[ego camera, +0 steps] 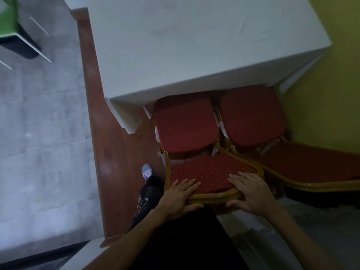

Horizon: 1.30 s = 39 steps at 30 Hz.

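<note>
Fingers point(192, 183) of left hand point(179, 197), right hand point(251, 193) grip red chair point(206, 172); white table point(194, 45), yellow wall point(331, 94).

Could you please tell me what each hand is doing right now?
Left hand: holding the chair back.
Right hand: holding the chair back too.

White-clothed table point(194, 45), far red chair point(253, 114), yellow wall point(331, 94)

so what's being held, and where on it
Both grip the red dotted-fabric chair with gold metal frame by its backrest's top edge: left hand at one end, right hand at the other, thumbs behind.
</note>
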Motion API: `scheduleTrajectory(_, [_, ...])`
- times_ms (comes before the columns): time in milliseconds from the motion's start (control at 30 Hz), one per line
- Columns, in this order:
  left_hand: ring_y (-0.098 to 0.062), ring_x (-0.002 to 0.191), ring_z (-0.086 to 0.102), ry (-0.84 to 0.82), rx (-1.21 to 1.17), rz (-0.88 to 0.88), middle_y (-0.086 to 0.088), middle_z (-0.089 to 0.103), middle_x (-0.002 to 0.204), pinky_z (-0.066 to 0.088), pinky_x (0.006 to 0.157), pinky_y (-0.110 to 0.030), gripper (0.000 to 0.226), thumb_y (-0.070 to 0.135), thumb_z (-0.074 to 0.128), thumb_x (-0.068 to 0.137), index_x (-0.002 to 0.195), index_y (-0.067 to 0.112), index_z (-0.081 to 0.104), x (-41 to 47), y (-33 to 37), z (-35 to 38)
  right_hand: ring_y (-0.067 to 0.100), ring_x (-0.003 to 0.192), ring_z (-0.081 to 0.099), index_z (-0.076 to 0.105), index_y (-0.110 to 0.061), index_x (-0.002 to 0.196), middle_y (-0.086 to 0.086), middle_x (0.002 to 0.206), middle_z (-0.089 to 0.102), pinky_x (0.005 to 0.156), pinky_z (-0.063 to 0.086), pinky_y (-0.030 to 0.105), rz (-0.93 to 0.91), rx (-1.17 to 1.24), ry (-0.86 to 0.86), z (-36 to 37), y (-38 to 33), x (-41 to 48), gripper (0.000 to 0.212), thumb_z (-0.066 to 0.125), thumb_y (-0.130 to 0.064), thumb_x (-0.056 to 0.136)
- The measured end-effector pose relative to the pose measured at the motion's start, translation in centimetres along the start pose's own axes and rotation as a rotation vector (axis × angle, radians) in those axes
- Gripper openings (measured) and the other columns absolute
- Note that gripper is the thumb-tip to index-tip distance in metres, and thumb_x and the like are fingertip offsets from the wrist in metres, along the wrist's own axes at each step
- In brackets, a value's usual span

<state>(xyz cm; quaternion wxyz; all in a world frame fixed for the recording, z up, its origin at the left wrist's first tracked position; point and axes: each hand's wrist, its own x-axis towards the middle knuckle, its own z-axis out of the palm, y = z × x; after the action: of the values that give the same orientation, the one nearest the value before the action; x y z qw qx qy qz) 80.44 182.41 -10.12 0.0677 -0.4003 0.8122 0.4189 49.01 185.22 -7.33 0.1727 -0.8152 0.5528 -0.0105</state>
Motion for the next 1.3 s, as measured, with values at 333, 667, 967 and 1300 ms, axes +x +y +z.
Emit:
scheduleTrajectory(333, [-0.017,0.146,0.027,0.124,-0.042,-0.044,0.002,0.033,0.158,0.013,0.122,-0.043,0.085,0.081,0.031,0.087,0.154,0.029,0.029,2.6,-0.8,-2.1,0.023,0.116,0.061,0.067,-0.017,0.123,-0.001,0.127,0.065,0.098,0.046,0.044,-0.040,0.016,0.011,-0.8,2.6,4.3,0.083,0.053,-0.085,0.077])
scheduleTrajectory(667, [-0.014,0.143,0.032,0.266,-0.047,-0.113,0.002,0.038,0.155,0.017,0.120,-0.034,0.080,0.078,0.039,0.088,0.151,0.028,0.037,3.8,-2.5,-4.9,0.019,0.113,0.061,0.068,-0.017,0.120,-0.001,0.124,0.066,0.095,0.047,0.041,-0.119,0.012,0.021,-2.6,3.2,9.9,0.080,0.050,-0.084,0.080])
scheduleTrajectory(967, [-0.013,0.138,0.040,0.320,-0.061,-0.147,0.003,0.047,0.149,0.023,0.116,-0.030,0.080,0.081,0.038,0.086,0.147,0.029,0.044,3.5,-2.0,-5.0,0.019,0.110,0.062,0.068,-0.016,0.119,-0.001,0.122,0.067,0.092,0.047,0.040,-0.163,0.007,0.006,-2.6,3.2,10.6,0.081,0.048,-0.084,0.082])
scheduleTrajectory(1300, [-0.007,0.130,0.049,0.419,-0.027,-0.296,0.016,0.053,0.142,0.043,0.105,-0.035,0.076,0.087,0.042,0.079,0.140,0.043,0.048,3.3,-0.2,-5.5,0.013,0.114,0.058,0.062,-0.022,0.124,-0.007,0.124,0.064,0.097,0.041,0.041,-0.143,0.072,0.012,-3.8,2.3,10.8,0.079,0.041,-0.087,0.083])
